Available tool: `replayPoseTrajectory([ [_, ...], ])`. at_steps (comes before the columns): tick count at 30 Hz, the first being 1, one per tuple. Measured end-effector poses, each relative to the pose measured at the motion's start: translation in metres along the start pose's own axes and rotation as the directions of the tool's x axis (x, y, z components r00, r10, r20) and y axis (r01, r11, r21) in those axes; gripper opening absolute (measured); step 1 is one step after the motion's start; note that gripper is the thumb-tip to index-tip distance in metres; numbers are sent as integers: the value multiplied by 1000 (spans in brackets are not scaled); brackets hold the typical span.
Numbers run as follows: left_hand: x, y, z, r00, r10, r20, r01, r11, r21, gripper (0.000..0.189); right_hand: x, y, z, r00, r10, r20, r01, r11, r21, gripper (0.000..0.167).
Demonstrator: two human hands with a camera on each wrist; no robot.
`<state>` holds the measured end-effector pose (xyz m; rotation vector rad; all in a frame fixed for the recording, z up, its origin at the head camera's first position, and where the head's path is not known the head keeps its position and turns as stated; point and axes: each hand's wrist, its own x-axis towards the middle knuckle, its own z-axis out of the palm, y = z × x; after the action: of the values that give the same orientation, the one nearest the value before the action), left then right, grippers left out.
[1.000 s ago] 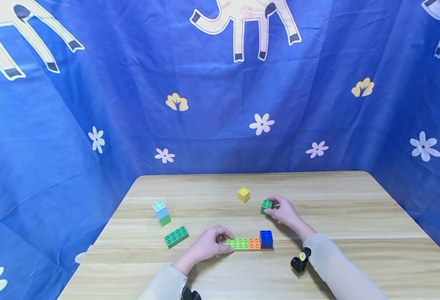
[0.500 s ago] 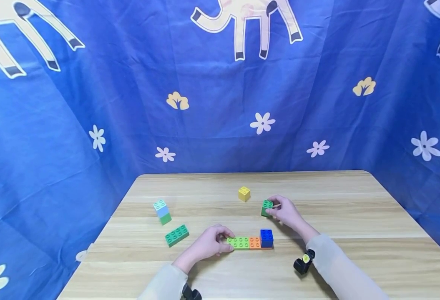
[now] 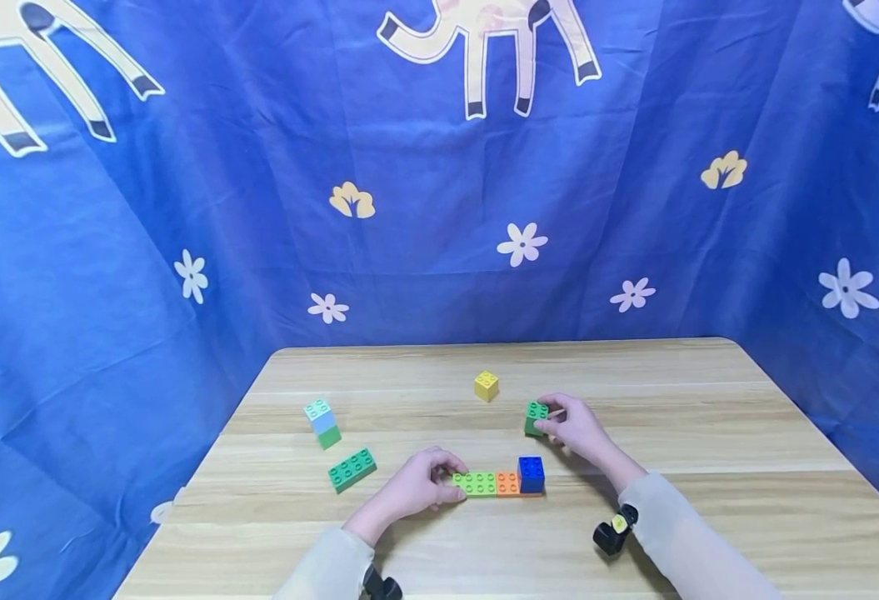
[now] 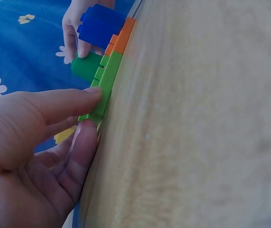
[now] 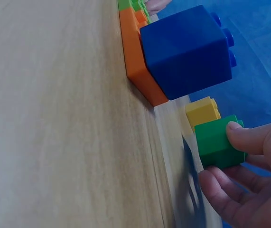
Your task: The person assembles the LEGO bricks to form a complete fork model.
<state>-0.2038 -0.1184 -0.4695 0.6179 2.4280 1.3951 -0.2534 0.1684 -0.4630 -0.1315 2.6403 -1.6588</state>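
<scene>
In the head view my left hand (image 3: 424, 483) pinches the left end of a flat light green building brick (image 3: 480, 485). That brick lies in line with an orange brick (image 3: 507, 483), and a tall blue block (image 3: 531, 474) sits on the orange one's right end. Behind and to the right of this row, my right hand (image 3: 574, 427) holds a green block (image 3: 536, 418) between thumb and fingers, studs facing up. The right wrist view shows the thumb (image 5: 249, 137) against one side of that green block (image 5: 218, 143), with a shadow on the table beside it.
A yellow block (image 3: 486, 386) stands farther back on the wooden table (image 3: 634, 375). To the left are a light blue block (image 3: 321, 415) on a green base and a flat dark green brick (image 3: 352, 470). A blue curtain (image 3: 424, 275) hangs behind the table.
My right hand has shifted slightly to the right and nearer with the green block in its grip. The left hand has kept its hold on the light green brick.
</scene>
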Motion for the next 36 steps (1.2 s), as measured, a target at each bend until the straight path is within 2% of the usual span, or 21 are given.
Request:
replayPoseTrajectory([
  [7, 0, 0, 0, 1000, 1, 0, -1, 1000, 0, 31, -5, -3, -1, 1000, -10, 1, 10, 1000, 2, 45],
  [16, 0, -2, 1, 1000, -7, -2, 7, 1000, -5, 31, -15, -10, -3, 996, -81, 30, 79, 996, 50, 42],
  [24, 1, -2, 0, 1000, -3, -3, 3, 1000, -5, 31, -24, -20, -4, 992, -129, 13, 129, 992, -10, 41],
  [36, 0, -2, 0, 1000, 7, -8, -7, 1000, 7, 31, -37, -30, 1, 978, -203, 41, 202, 979, 23, 43],
])
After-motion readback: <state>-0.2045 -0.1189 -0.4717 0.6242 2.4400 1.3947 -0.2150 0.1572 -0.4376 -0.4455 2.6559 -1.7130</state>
